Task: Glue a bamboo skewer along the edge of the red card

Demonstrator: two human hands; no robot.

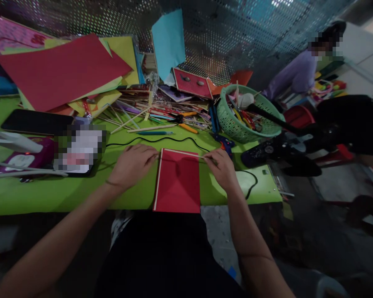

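Observation:
A red rectangular board (180,182) lies on the green table in front of me, its near end at the table edge. One pale thin stick (158,184) runs along its left edge. A second pale wooden stick (183,152) lies across the top edge and sticks out past the right corner. There my right hand (220,165) pinches its end between thumb and finger. At the upper left corner, my left hand (136,163) is closed with its fingertips together beside the board; what they hold, if anything, I cannot make out.
A glue gun (225,144) with a black cord lies behind my right hand. Beyond are pliers (186,120), loose sticks and a green basket (248,111) of tools. Coloured paper (59,70) and phones (37,121) are at left. A person (298,70) sits at the right.

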